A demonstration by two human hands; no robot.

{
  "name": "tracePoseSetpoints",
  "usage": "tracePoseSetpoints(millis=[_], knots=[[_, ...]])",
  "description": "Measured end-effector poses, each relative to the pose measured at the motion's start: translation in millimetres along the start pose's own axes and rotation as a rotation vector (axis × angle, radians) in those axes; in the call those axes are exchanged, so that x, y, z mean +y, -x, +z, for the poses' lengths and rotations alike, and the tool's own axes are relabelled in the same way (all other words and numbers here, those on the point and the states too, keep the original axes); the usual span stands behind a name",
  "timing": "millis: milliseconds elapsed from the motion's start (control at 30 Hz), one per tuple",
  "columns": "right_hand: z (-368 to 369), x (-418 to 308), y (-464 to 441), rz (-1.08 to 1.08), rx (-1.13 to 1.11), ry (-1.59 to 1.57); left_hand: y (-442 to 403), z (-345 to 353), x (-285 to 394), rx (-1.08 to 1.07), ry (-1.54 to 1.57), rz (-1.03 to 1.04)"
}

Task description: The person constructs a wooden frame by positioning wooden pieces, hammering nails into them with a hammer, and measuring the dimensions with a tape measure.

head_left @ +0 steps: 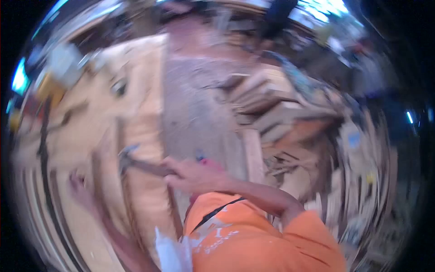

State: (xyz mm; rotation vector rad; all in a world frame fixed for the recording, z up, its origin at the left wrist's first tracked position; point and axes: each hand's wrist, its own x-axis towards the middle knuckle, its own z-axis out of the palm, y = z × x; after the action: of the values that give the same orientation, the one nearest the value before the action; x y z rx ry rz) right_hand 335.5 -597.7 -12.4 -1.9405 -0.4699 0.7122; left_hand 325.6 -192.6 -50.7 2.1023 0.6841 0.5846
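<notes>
Holding hammer in right hand, lettering on orange shirt unreadably blurred

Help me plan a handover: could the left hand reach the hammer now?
Probably yes: the hammer, gripped by the right hand, extends toward the left hand, and nothing clearly blocks the way, though blur hides detail.

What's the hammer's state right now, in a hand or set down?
In hand: the right hand grips the hammer by its handle, the head sticking out leftward.
</notes>
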Motion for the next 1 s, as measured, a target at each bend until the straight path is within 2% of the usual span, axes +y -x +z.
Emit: tracePoseSetpoints(millis=[33, 67, 100, 167, 200, 300, 333, 467, 533, 667, 833, 1000], knots=[[-15, -22, 3, 0.050, -0.050, 0.001, 15, 9, 20, 0.026, 0.055, 0.078], [-21, -34, -2, 0.115, -0.081, -0.020, 12, 8, 19, 0.044, 0.008, 0.061], [-16, -14, -15, -0.138, -0.043, -0.053, 9, 7, 18, 0.061, -0.038, 0.043], [-28, -25, -34, 0.021, -0.132, -0.253, 6, 7, 17, 0.102, -0.091, 0.062], [-32, -29, -45, 0.008, -0.154, -0.324, 6, 9, 20, 0.167, -0.081, -0.023], [-37, -28, -75, -0.029, -0.204, -0.398, 14, 13, 27, 0.289, -0.135, -0.074], [-42, -26, -82, -0.036, -0.170, -0.411, 15, 16, 25, 0.280, -0.163, -0.085], [-65, -19, -118, 0.000, -0.353, -0.454, 10, 21, 32, 0.279, -0.257, -0.176], [-75, -12, -135, 0.086, -0.467, -0.418, 9, 21, 31, 0.277, -0.267, -0.209], [-85, -8, -164, 0.079, -0.624, -0.472, 6, 20, 37, 0.230, -0.259, -0.268], [-94, -12, -190, 0.065, -0.585, -0.449, 9, 26, 40, 0.285, -0.380, -0.270], [-98, -12, -201, 0.131, -0.712, -0.569, 10, 27, 45, 0.327, -0.428, -0.289]])
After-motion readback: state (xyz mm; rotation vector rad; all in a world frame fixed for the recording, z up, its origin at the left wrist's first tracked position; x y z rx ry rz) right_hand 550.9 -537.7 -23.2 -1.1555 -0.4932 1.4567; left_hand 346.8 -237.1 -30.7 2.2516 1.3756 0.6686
